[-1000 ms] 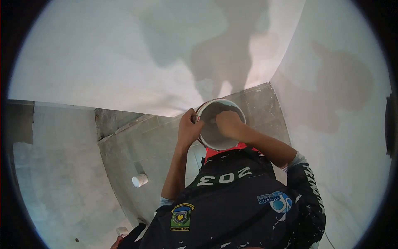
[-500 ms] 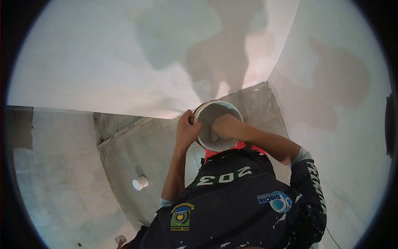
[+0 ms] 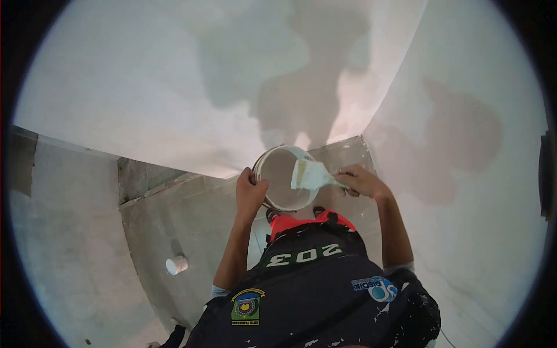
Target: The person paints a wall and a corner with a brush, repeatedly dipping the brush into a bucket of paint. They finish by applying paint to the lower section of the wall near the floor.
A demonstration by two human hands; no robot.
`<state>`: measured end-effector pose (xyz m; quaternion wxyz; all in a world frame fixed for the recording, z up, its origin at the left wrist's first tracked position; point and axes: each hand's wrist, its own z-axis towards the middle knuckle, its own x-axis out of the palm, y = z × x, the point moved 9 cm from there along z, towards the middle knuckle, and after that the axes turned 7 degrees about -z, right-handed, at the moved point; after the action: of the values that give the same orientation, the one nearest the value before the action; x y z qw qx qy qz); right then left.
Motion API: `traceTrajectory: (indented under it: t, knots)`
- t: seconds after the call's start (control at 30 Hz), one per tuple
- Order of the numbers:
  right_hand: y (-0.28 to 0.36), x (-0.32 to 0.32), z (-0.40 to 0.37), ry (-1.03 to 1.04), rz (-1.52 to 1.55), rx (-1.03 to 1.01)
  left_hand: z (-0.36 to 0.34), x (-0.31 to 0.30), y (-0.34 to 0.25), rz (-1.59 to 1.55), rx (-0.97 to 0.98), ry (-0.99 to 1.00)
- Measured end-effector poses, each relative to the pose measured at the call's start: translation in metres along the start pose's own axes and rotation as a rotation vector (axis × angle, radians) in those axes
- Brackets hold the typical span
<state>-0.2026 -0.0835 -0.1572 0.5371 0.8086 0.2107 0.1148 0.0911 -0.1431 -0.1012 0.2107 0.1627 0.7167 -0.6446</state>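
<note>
My left hand (image 3: 250, 190) grips the left rim of a round bucket (image 3: 259, 168) with pale, greyish contents. In my right hand (image 3: 361, 181) is the handle of a wide paint brush (image 3: 313, 175). The brush head, coated in whitish paint, is over the right part of the bucket's opening, its bristles pointing left. The bucket is in front of my body, close to the wall. The fingers of both hands are closed.
Pale walls (image 3: 145, 98) meet at a corner beyond the bucket, with shadows on them. A small white container (image 3: 176, 265) lies on the tiled floor (image 3: 203, 220) at the left. Part of a dark-sleeved arm or leg (image 3: 175, 336) shows at the lower left.
My right hand has come up out of the bucket and moved right, bringing the brush into view. The bucket and my left hand appear slightly farther left.
</note>
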Motion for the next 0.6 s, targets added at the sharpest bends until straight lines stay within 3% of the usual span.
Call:
traceTrajectory:
  t: [0.13,0.23,0.4,0.47,0.53,0.6]
  knots:
    - [-0.056,0.011,-0.008,-0.040,0.414,0.142,-0.005,0.008,-0.013,0.013,0.009,0.009]
    - [-0.055,0.025,-0.017,-0.034,0.545,0.149,-0.007,0.010,-0.015,0.026,0.016,-0.003]
    - [-0.059,0.030,-0.022,-0.019,0.589,0.185,-0.016,0.012,-0.008,-0.020,0.013,-0.010]
    - [-0.058,0.029,-0.026,-0.006,0.631,0.190,-0.027,0.011,-0.012,-0.135,-0.087,-0.006]
    - [-0.069,0.038,-0.024,0.061,0.641,0.229,-0.023,0.011,0.017,-0.101,-0.048,0.000]
    - [-0.067,0.041,-0.021,-0.016,0.514,0.203,-0.022,0.005,0.014,-0.008,-0.005,-0.015]
